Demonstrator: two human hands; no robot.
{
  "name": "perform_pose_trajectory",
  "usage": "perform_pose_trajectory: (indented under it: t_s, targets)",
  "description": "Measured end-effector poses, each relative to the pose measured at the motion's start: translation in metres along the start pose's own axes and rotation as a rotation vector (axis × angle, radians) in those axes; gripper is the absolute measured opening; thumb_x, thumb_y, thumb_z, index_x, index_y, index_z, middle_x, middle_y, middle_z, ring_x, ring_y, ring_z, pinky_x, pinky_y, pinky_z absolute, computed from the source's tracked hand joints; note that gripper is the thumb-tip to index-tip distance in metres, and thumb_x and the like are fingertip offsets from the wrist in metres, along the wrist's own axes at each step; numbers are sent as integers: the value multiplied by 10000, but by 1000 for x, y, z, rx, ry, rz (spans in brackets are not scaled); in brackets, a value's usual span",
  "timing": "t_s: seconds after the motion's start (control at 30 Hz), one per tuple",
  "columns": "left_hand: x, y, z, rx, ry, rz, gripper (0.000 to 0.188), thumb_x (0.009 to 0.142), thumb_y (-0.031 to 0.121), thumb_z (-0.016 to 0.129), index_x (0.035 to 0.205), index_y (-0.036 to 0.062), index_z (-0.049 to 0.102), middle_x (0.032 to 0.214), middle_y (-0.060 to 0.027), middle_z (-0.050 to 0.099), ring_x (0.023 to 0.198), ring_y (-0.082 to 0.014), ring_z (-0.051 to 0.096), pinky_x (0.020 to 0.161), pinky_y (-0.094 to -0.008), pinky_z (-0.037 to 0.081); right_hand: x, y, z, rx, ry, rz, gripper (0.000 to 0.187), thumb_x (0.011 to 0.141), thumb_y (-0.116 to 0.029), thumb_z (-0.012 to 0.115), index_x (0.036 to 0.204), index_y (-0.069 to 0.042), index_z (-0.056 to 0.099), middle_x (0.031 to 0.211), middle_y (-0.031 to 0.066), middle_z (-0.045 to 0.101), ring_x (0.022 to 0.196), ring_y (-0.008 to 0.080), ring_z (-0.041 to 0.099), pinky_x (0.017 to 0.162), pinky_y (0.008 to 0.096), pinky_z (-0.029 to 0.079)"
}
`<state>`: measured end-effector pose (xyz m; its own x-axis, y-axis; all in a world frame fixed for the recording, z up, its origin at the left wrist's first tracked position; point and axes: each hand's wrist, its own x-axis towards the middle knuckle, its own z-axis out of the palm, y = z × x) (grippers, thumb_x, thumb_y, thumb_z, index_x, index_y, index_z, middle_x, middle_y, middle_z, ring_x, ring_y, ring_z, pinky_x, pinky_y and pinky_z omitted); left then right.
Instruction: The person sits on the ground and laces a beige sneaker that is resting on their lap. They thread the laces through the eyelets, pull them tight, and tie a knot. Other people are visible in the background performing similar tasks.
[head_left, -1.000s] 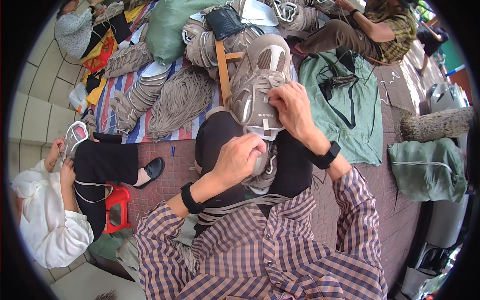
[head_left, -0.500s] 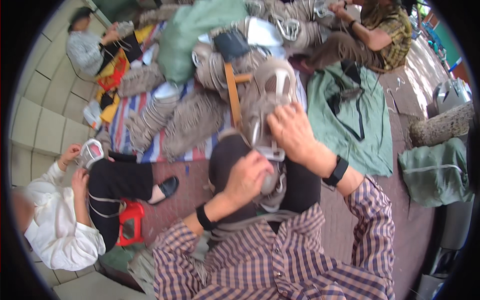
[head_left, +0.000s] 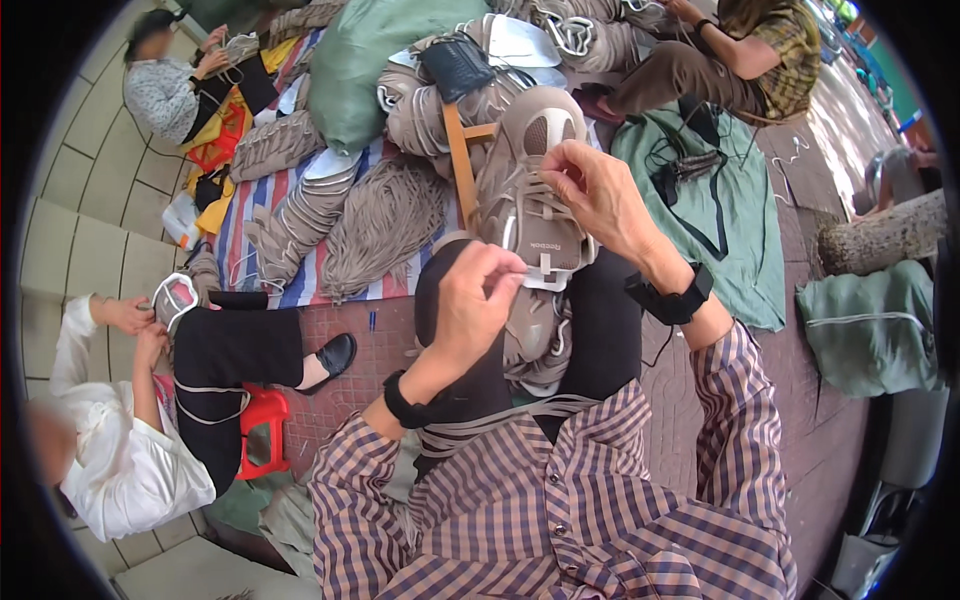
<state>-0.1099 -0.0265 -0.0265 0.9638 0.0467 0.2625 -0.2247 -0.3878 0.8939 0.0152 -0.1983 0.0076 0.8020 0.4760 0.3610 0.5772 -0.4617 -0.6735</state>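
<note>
A striped mat (head_left: 247, 205) and a green sack (head_left: 355, 75) lie ahead. At the knees (head_left: 440, 285) is the shoe (head_left: 528, 230), toe pointing away. The right hand (head_left: 610, 200) and left hand (head_left: 470, 305) are apart, fingers bent, the left near the shoe's close end, the right over the laces (head_left: 522, 190); whether either grips, I cannot tell.

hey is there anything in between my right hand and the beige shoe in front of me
Nothing visible: your right hand is right at the shoe, fingertips over its laced part. Your left hand is by the nearer end, not in between.
</note>
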Motion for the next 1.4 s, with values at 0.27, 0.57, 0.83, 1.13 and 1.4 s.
perform_pose_trajectory:
  t_s: [0.27, 0.57, 0.83, 1.13, 1.4]
  targets:
    - [4, -6, -2, 103, -4, 24, 96, 812, -37, 624, 893, 12, 639, 864, -57, 593, 728, -143, 595, 698, -278, 468, -21, 9, 22, -461, -238, -208, 240, 764, -168, 692, 958, -95, 572, 994, 105, 534, 1010, 295, 564, 789, 434, 437]
    - [31, -5, 7, 160, 48, 6, 98, 810, 2, 640, 903, 33, 643, 823, -72, 611, 704, -165, 605, 678, -306, 476, -6, 23, 37, 125, 112, -119, 111, 845, -22, 650, 909, -45, 562, 791, 5, 584, 701, 167, 565, 639, 284, 442]
    - [67, -3, 14, 551, 62, 218, 99, 764, 30, 649, 851, 56, 608, 765, -86, 574, 667, -262, 608, 620, -392, 471, 20, 3, 21, 691, 242, 61, 105, 916, -87, 664, 940, -32, 577, 806, -60, 548, 712, 7, 463, 627, 175, 392]
    - [81, 2, 30, 996, -66, 513, 105, 751, 38, 630, 827, 58, 560, 785, -103, 542, 681, -278, 597, 657, -383, 448, 7, 11, 16, 802, 294, 108, 100, 898, -83, 653, 933, -30, 577, 820, -34, 585, 762, 30, 515, 678, 205, 436]
    - [87, -14, 26, 630, -172, 346, 226, 738, 81, 648, 930, 37, 539, 879, -161, 561, 769, -389, 596, 673, -482, 479, 4, 18, 18, 762, 311, 190, 141, 865, -125, 674, 897, -20, 586, 789, 8, 606, 754, 91, 552, 688, 273, 470]
